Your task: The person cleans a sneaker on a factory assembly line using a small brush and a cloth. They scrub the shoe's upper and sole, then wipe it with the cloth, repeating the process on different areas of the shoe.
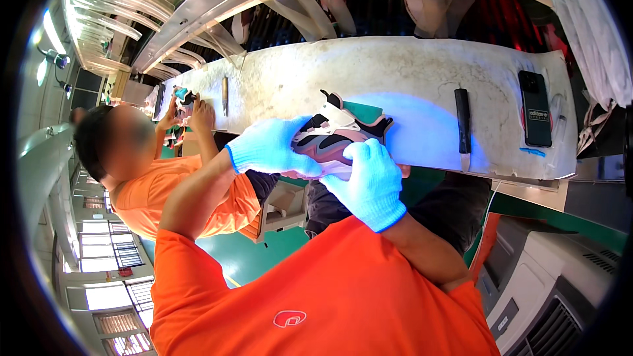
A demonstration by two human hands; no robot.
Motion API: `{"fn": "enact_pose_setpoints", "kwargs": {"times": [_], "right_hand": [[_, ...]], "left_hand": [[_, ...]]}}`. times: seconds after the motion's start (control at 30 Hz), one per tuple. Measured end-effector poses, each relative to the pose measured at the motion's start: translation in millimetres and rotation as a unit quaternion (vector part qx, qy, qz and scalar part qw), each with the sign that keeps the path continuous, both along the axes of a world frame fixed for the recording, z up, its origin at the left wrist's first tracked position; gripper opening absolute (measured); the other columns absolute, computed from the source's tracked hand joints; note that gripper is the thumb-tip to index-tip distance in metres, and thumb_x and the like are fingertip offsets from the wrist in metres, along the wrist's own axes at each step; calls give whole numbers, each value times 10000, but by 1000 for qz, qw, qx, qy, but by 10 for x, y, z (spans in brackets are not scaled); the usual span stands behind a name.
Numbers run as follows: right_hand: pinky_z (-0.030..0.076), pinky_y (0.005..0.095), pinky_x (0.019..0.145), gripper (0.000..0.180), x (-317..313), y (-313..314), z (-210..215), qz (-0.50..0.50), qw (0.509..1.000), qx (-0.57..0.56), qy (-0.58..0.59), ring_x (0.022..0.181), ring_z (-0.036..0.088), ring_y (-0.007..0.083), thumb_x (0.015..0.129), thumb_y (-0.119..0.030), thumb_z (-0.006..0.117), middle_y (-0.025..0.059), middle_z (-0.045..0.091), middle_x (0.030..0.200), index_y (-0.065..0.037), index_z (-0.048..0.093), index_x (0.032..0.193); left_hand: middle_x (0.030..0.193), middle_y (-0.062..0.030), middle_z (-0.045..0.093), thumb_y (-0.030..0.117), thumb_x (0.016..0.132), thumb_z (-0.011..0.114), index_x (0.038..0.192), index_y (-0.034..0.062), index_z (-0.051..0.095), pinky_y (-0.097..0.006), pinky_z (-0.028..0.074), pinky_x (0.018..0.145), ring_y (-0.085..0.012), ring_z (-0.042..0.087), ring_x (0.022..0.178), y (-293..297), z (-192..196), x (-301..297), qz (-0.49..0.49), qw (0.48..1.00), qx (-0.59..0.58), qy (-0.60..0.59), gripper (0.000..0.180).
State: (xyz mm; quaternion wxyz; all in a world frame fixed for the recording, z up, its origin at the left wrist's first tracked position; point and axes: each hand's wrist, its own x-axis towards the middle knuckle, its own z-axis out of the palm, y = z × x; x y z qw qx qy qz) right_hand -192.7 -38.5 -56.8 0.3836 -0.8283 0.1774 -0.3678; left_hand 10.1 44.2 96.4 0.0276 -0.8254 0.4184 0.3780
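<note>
A sneaker in pink, black, white and teal is held just above the near edge of the long white workbench. My left hand, in a light blue knit glove, grips its left side. My right hand, gloved the same, cups it from below and in front. Both orange-sleeved forearms rise from the lower edge. Bluish light falls on the bench around the shoe.
A black-handled tool and a dark phone lie on the bench to the right. A co-worker in orange at the left holds another shoe. A grey machine stands at lower right. Curved rails run overhead.
</note>
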Motion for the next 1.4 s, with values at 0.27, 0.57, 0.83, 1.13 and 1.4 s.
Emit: {"fn": "enact_pose_setpoints", "kwargs": {"times": [0.27,0.57,0.83,1.13,1.4], "right_hand": [[548,475,682,511,-27,82,-27,-11,1000,-1,8,902,653,343,742,-327,982,121,569,985,-105,630,1039],[553,464,647,481,-30,123,-30,-29,999,12,7,887,654,318,772,-341,970,112,566,988,-111,634,1030],[550,461,645,493,-31,71,-4,-28,999,-11,14,873,652,311,779,-372,972,105,565,954,-108,633,1022],[562,465,649,537,-11,28,113,-6,998,16,59,885,676,314,763,-399,990,109,589,979,-98,631,1026],[572,411,736,667,-29,-188,119,34,994,104,21,851,659,249,663,-328,1080,80,618,991,-73,634,1087]], "left_hand": [[1208,-228,806,631,733,909,1537,125,630,-466,598,977,-419,786,1101,-35,28,-106,-28,998,-4,-49,991],[1227,-259,794,732,735,880,1583,92,563,-494,600,1000,-451,782,1124,-35,-28,-111,-22,998,29,-56,1108],[1200,-284,785,787,726,871,1556,24,558,-508,608,978,-473,780,1118,-10,-147,-134,-37,994,32,-102,1171],[1048,-252,805,843,728,822,1373,-47,631,-484,640,910,-428,814,995,-83,-179,-235,-43,985,57,-154,1116],[1090,-317,789,728,1003,641,1248,-17,788,-466,586,982,-459,768,1071,-211,92,102,-31,1000,-3,-1,797]]}}
